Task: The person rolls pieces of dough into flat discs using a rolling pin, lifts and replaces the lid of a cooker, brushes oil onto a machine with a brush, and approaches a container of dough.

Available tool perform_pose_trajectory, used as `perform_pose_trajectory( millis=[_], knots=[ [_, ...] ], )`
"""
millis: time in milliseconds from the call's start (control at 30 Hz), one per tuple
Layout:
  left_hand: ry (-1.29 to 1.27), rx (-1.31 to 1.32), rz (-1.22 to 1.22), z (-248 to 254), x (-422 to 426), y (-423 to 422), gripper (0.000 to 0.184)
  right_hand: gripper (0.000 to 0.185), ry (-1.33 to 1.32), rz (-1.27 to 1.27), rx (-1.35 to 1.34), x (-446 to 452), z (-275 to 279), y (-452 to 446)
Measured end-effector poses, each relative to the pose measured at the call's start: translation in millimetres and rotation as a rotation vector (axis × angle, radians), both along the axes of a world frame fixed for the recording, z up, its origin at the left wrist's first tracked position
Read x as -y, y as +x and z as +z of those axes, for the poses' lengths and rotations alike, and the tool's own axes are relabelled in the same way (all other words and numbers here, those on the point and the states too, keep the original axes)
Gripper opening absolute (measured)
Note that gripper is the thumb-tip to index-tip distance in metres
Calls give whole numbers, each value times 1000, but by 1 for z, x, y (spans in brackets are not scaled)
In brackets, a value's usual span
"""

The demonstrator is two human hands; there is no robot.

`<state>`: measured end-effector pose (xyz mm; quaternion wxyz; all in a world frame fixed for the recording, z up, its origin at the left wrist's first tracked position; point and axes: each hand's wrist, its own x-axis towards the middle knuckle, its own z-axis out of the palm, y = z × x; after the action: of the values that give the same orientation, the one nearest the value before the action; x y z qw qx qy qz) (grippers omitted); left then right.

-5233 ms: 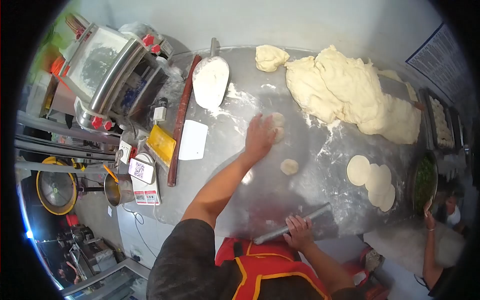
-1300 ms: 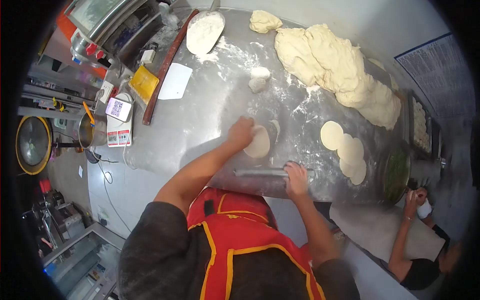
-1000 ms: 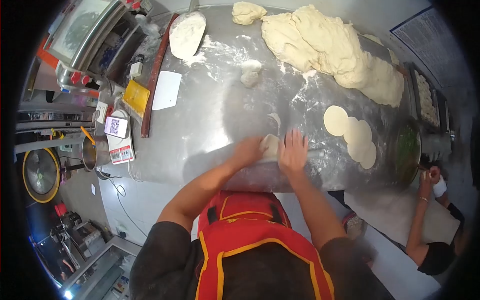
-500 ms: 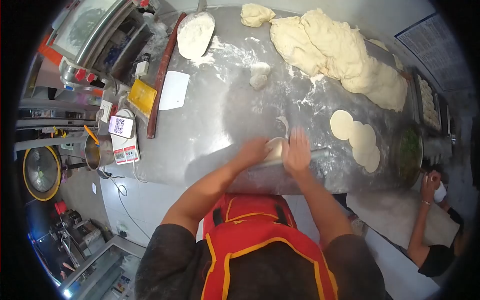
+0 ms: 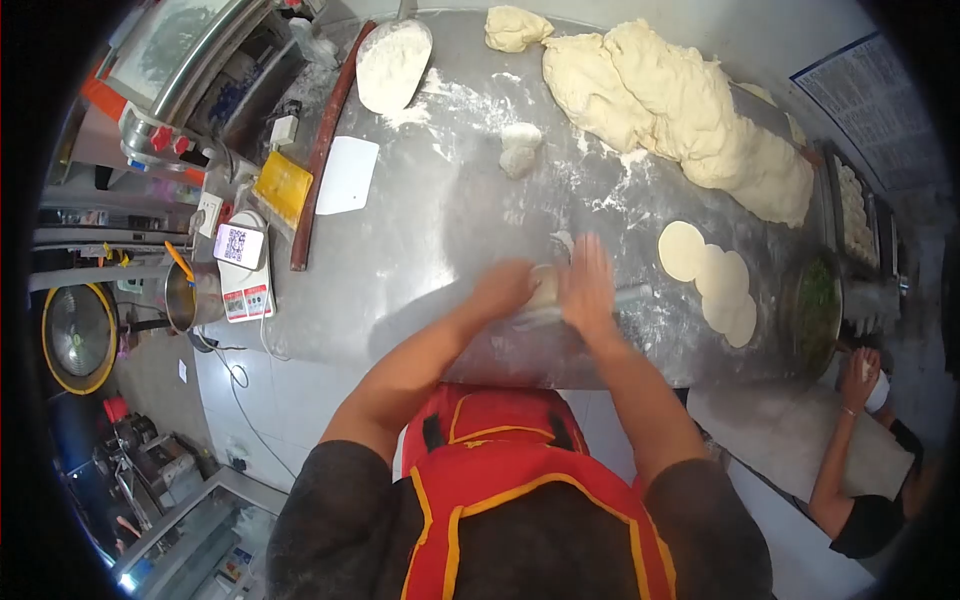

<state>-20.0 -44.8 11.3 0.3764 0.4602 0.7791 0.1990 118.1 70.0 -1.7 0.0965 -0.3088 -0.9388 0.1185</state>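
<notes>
My left hand (image 5: 504, 288) has its fingers closed at the edge of a small dough wrapper (image 5: 544, 286) on the metal table. Beside it, my right hand (image 5: 588, 285) lies flat with fingers stretched out, pressing on a thin rolling pin (image 5: 632, 293) whose end shows to the right. Part of the wrapper and most of the pin are hidden by my hands. Several finished-looking round wrappers (image 5: 724, 283) overlap in a row to the right. Motion slightly blurs both hands.
A large dough mass (image 5: 680, 110) lies at the back right, near a flour scoop (image 5: 394, 68) and a long wooden rod (image 5: 325, 160). A scale (image 5: 246, 292) stands left. At right are a bowl of green filling (image 5: 820, 305) and another person's hands (image 5: 860, 380).
My right hand has slid slightly forward over the rolling pin, away from my body. My left hand has shifted a little forward too, still at the wrapper.
</notes>
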Motion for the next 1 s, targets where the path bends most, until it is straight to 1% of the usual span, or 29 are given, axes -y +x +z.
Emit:
perform_pose_trajectory(
  millis=[33, 67, 133, 167, 200, 267, 367, 433, 500, 567, 600, 667, 733, 767, 833, 867, 900, 967, 1000],
  knots=[
    [1, -45, 15, 5, -13, 5, 28, 55, -45, -47, -7, -11, -2, -19],
    [1, -91, 31, 9, -21, 6, 27, 55, -53, -25, -51, -14, 0, -25],
    [-16, -87, -81, 15, -23, -1, 28, 54, -72, 7, -142, -14, 8, -35],
    [-25, -82, -140, 17, -21, -2, 29, 55, -86, 18, -92, -2, 10, -18],
    [6, -63, -32, 12, -13, -4, 30, 56, -95, 31, -44, 14, 14, 13],
    [72, -28, 180, -11, 11, -12, 31, 59, -150, 138, 45, 43, 14, 76],
    [76, 60, 201, -37, 34, -3, 31, 59, -95, 132, 51, 47, 10, 79],
    [42, -10, 108, -19, 16, -2, 31, 59, -24, 49, -5, 21, 4, 22],
    [-7, -35, 28, 5, -10, 1, 32, 56, 33, 13, 58, -7, 6, -23],
    [-79, -10, -40, 21, -28, 1, 33, 56, 121, 62, 21, -16, -10, -32],
    [-65, -34, -48, 21, -23, -3, 32, 56, 163, 82, 2, -16, -14, -34],
    [-28, -76, -72, 18, -11, -12, 31, 56, -50, 87, -62, 17, 12, 17],
    [-3, 13, 224, 1, 11, -13, 29, 57, -102, 244, -12, 41, 12, 80],
    [1, 60, 373, -10, 22, -10, 28, 57, -90, 221, -19, 41, 12, 80],
    [107, 133, 169, -25, 33, -3, 27, 55, -79, 168, -33, 49, 13, 79],
    [164, 167, 67, -31, 36, -1, 26, 57, -36, 135, -34, 41, 7, 60],
    [135, 89, 92, -25, 26, -1, 27, 60, 14, 106, -40, 22, 0, 26],
    [67, -59, 139, -5, -2, 5, 28, 59, 221, 130, 58, -9, -14, -18],
    [35, -66, 101, 2, -10, 6, 27, 59, 198, 99, -13, -12, -13, -28]
  ],
)
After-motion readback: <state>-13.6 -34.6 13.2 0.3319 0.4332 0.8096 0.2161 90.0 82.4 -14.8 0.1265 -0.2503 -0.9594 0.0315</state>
